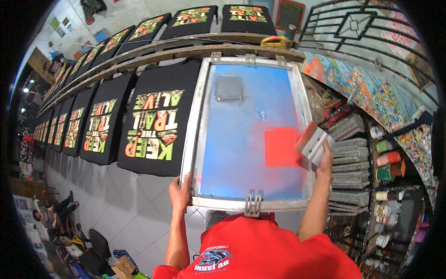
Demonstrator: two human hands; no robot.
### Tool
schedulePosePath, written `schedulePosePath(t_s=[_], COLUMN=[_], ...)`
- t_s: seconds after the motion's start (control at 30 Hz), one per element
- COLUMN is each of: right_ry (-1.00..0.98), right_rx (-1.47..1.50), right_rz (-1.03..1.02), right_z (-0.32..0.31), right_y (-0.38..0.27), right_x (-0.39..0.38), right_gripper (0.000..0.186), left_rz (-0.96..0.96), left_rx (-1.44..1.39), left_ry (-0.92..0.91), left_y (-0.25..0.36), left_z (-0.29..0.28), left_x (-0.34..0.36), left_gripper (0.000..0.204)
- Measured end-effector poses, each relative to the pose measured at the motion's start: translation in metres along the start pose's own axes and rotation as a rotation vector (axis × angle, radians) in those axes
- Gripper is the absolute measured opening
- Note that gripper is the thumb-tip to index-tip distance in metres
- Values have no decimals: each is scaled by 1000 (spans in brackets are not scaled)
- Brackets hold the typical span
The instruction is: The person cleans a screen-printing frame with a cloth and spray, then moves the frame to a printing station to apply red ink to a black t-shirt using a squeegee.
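Observation:
In front of me lies a screen printing frame with pale metal edges and a blue mesh. A bright red patch of ink covers part of the mesh at its right side, and a grey taped square sits near its upper left. My left hand is closed around the frame's lower left edge. In my right hand is a squeegee with a metal holder, tilted at the frame's right edge beside the red ink. Metal clamps sit on the frame's near and far edges.
Black printed T-shirts lie in two rows on boards, left and far. A wooden rail runs between the rows. To the right are stacked boards or frames and shelves of ink tubs. A person sits at lower left.

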State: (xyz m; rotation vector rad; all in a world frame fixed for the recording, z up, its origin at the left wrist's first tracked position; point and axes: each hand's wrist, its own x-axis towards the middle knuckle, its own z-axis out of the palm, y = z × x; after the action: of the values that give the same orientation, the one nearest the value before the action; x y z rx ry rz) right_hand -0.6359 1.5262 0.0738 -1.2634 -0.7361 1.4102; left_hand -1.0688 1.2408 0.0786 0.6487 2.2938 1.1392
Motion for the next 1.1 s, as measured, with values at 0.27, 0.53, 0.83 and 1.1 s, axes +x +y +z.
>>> schedulePosePath(t_s=[0.27, 0.53, 0.83, 1.1], right_ry=[-11, -2, 41, 15], right_rx=[60, 119, 128, 138], right_rz=[42, -47, -29, -68], right_z=[120, 322, 401, 402], right_y=[41, 150, 158, 163], right_x=[-104, -169, -199, -190], right_gripper=[57, 62, 50, 46], left_rz=[-145, 37, 16, -3], left_rx=[-124, -213, -234, -155], left_ry=[28, 45, -40, -104], left_y=[-77, -143, -177, -159], left_z=[-129, -298, -347, -346], left_x=[35, 167, 248, 263], left_gripper=[44, 44, 43, 44])
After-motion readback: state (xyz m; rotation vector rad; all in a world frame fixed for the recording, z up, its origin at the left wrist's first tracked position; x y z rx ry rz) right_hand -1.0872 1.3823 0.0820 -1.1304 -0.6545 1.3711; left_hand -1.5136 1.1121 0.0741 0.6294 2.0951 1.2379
